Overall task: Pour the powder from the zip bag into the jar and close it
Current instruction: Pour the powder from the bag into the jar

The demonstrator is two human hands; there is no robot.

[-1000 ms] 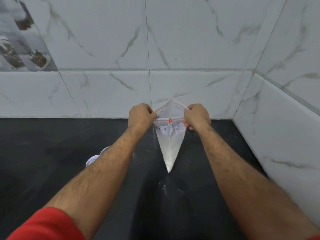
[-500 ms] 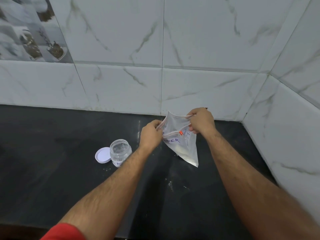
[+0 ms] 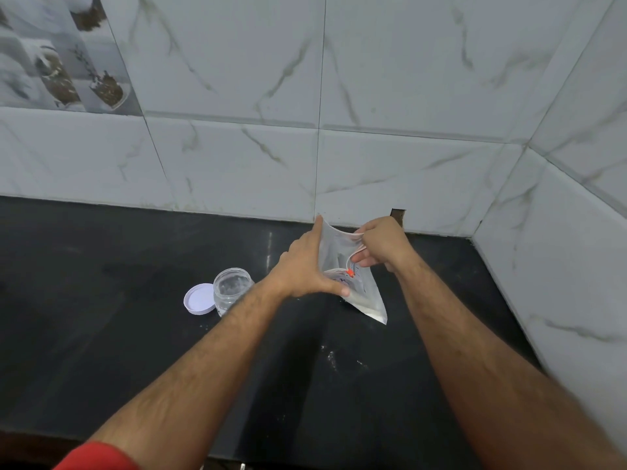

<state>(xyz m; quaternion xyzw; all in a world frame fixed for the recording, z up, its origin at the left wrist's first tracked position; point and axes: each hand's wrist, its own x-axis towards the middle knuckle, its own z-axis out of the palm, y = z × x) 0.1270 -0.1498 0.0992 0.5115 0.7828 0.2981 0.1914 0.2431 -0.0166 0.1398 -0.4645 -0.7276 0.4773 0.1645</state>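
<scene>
Zip bag (image 3: 364, 296) is held up over the black table (image 3: 101, 334), centre-right of the frame, mouth pulled wide open toward the camera. Left hand (image 3: 305, 266) grips the bag's left edge, fingers closed on the plastic w/ thumb along the lower front. Right hand (image 3: 381, 245) pinches the upper right rim of the mouth, fingers closed on the zip strip. Orange slider (image 3: 349, 273) sits at the near lip of the opening. White powder has collected in the bag's lower right corner, which points down twd the table; can't tell if that corner touches it. Blue writing on the bag front, not readable.

Jar (image 3: 233, 290) stands upright & open on the table, left of the bag, partly behind the left forearm. Its white lid (image 3: 199, 299) lies just beside it on the left, inner side up. A few powder specks on the table below the bag, lower centre. Red sleeve (image 3: 98, 456) at bottom left. Marble-look tile wall behind & on the right.
</scene>
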